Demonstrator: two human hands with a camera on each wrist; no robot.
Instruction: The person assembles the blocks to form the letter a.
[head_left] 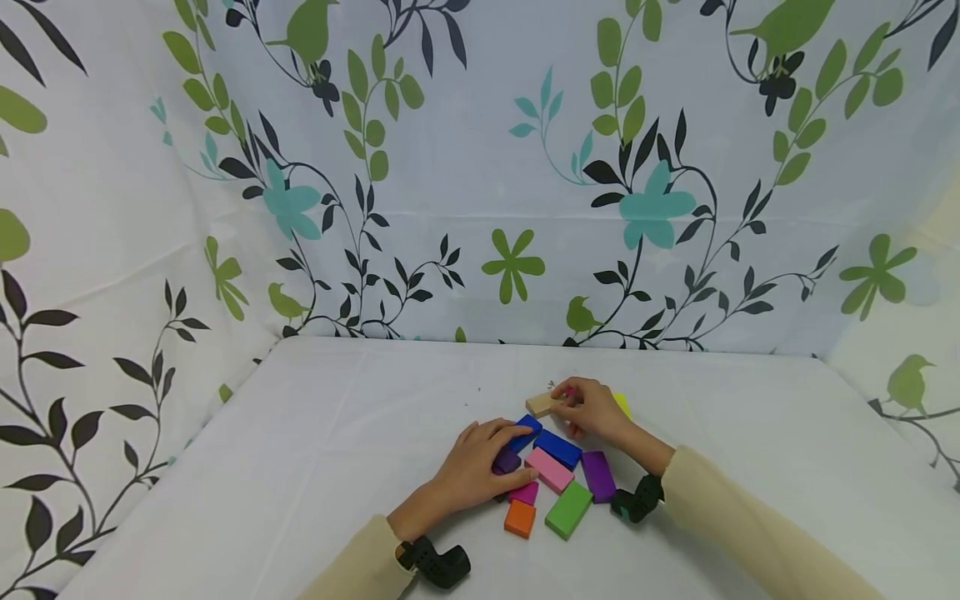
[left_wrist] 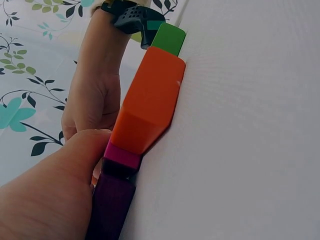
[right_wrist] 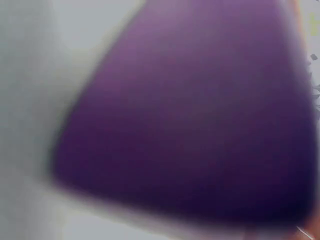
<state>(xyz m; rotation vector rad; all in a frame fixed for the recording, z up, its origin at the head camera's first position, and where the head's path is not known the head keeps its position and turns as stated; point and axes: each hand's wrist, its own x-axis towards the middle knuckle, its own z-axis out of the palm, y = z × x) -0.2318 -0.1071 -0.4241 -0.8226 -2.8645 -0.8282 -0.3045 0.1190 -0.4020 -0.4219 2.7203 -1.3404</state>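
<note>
On the white table, my left hand (head_left: 474,467) rests over the left side of a cluster of coloured blocks. Its fingertips touch a blue block (head_left: 527,423), and its thumb lies by the pink block (head_left: 549,469) and the magenta block (head_left: 525,493). A dark purple block (head_left: 507,461) is partly covered by that hand. At the far side, my right hand (head_left: 592,410) pinches the end of a plain wooden block (head_left: 538,405); a bit of pink shows among its fingers. A purple block (right_wrist: 200,115) fills the right wrist view, blurred.
Nearer me lie an orange block (head_left: 520,518) and a green block (head_left: 568,510). A second blue block (head_left: 558,450) sits mid-cluster. Behind the right hand, a yellow block (head_left: 622,403) peeks out. Leaf-patterned cloth (head_left: 480,183) hangs beyond the table.
</note>
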